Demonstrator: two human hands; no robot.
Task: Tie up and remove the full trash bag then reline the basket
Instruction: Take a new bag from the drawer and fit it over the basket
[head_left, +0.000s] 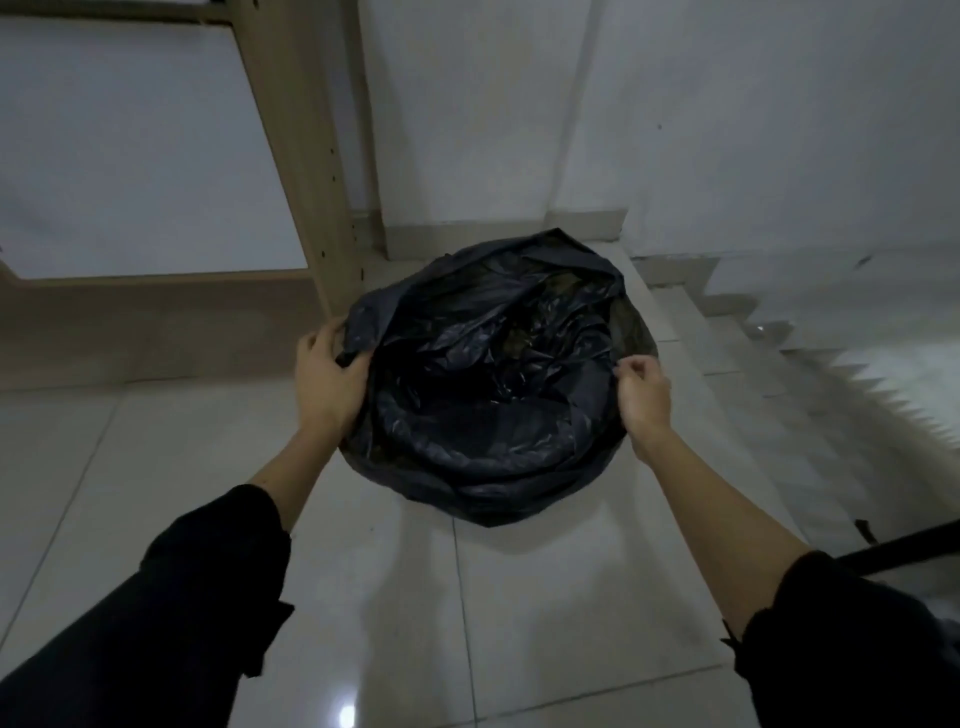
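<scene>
— So where does the trash bag (488, 374) sit?

— On the tiled floor (363, 597), in the middle of the view, near the foot of a beige wooden frame (306, 171) on the far left and just left of the stairs (769, 364) that drop away on the right. It is black, crumpled and open at the top, its plastic draped over a round shape; the basket itself is hidden under it, so I cannot tell what it looks like.

— And the left hand (327, 379)?

— It is at the bag's left edge. The fingers and thumb curl round a bunch of the black plastic there, so that grip holds the bag's rim, with the bulk of the bag lying to its right.

— The right hand (641, 392)?

— At the right edge, opposite the other. Thumb and forefinger are drawn together at the plastic while the other fingers curl loosely above. It looks like a pinch on the rim, though the dim light makes the contact hard to read. The bag lies to its left, between the two hands.

— Anything else?

— Both forearms come from dark sleeves (197, 587) pushed up from the wrists. A dark strap (904, 551) lies across the floor at the near right. White wall (727, 104) stands behind.
</scene>
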